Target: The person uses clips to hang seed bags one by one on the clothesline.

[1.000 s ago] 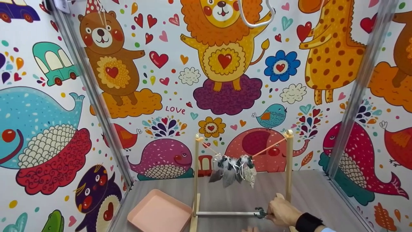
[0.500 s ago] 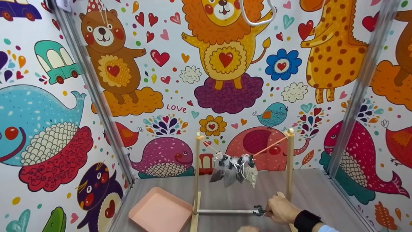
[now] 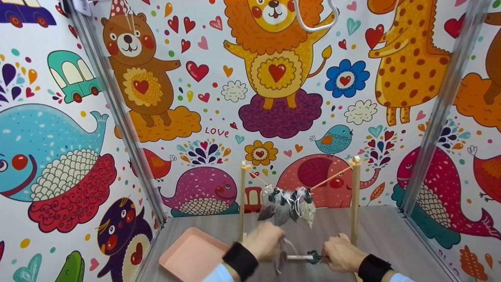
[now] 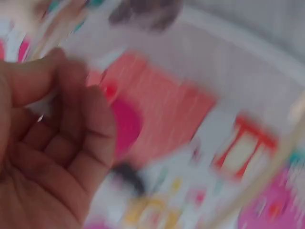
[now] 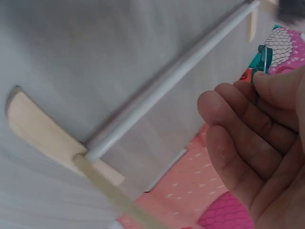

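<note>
My right hand (image 3: 344, 254) pinches a small dark green clip (image 3: 313, 256) between thumb and forefinger, over the white rod of a wooden frame. In the right wrist view the clip (image 5: 264, 59) stands just beyond my thumb, the other fingers loosely curled. My left hand (image 3: 264, 243) is in front of the frame, thumb and forefinger brought together. A limp grey leaf-shaped piece (image 3: 278, 260) with a pale string hangs from it, blurred. Behind, similar grey pieces (image 3: 282, 213) and a speckled pale one (image 3: 308, 213) hang from dark clips on an orange line (image 3: 332, 178).
The frame's left post (image 3: 242, 199) and right post (image 3: 355, 199) stand upright on the wood-grain table (image 3: 387, 231). A pink square tray (image 3: 195, 250) lies left of the frame. Cartoon-printed walls (image 3: 219, 94) enclose the table behind and at the sides.
My left hand has come up from the bottom edge to the frame's front, carrying the grey leaf-shaped piece. My right hand still pinches the clip in nearly the same place.
</note>
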A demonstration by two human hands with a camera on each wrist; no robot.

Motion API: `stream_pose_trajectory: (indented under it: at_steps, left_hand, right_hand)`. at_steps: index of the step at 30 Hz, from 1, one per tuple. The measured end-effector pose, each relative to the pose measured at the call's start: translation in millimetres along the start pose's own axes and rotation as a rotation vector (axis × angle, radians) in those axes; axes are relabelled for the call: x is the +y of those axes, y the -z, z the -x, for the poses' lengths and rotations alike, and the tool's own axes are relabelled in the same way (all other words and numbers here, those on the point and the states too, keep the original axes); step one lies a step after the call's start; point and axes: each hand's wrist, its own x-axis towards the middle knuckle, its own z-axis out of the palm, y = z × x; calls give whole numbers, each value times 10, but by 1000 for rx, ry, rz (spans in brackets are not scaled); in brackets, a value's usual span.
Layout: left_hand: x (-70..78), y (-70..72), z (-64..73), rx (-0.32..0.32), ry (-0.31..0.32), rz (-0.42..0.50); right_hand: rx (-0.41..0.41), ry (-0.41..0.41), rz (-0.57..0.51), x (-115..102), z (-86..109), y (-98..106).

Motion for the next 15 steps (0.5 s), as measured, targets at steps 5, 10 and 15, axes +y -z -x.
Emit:
stream_pose_trajectory:
  at_steps: [5, 10, 15]
  left_hand:
    - [-267, 795, 37, 144, 13, -59]
    - [-514, 1287, 14, 355, 0, -159]
    - [-592, 1384, -102, 427, -20, -240]
  right_hand:
    - [-50, -11, -21, -327, -166, 308]
    - [52, 197, -46, -808, -517, 844]
    - [170, 168, -5, -1140, -840, 1448]
